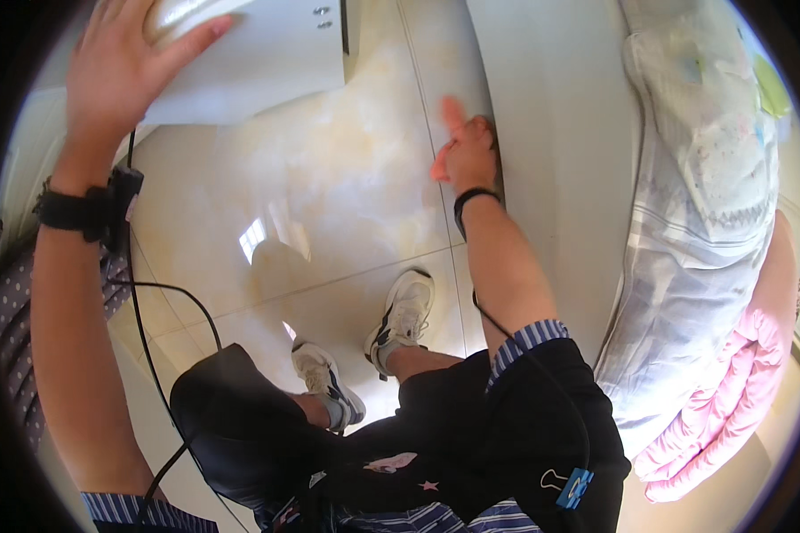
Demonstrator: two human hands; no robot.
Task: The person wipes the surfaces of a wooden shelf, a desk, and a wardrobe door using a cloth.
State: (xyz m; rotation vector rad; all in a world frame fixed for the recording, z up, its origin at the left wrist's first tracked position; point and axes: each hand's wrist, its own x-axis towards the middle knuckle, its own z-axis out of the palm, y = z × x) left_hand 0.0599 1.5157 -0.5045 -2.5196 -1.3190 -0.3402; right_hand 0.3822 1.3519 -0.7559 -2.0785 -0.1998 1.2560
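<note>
At the upper left, my left hand (120, 75) reaches over a white furniture panel (276, 71), thumb stretched out, the other fingertips cut off by the picture's edge. A glossy white surface (180, 12) shows between thumb and fingers; whether I touch it I cannot tell. Down beside the long pale side panel (551, 133) of what looks like a bed, my right hand (471, 160) has its fingers curled. From it sticks out a small salmon-pink piece, like cloth (453, 114), smeared by motion. Part of the right fingers is hidden against the panel.
Glossy cream floor tiles (329, 186) lie between the two pieces of furniture, with my shoes (407, 311) on them. Grey-white bedding (693, 231) and a pink quilt (729, 400) cover the right side. Black cables (147, 342) run along my arms. Dotted dark fabric (18, 338) is at far left.
</note>
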